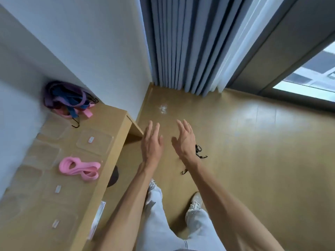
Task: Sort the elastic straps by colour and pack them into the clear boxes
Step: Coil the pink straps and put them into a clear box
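On the counter (116, 124) only a pink strap (79, 168) is laid out; the mixed pile (68, 98) is left unsorted, clear boxes (95, 141) unfilled, both the left hand (151, 142) and right hand (184, 140) held released

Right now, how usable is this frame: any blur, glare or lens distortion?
Head view: strong wide-angle bending of the curtain; daylight glare on the floor; clear boxes faint on the desk; hands and pink strap slightly soft.
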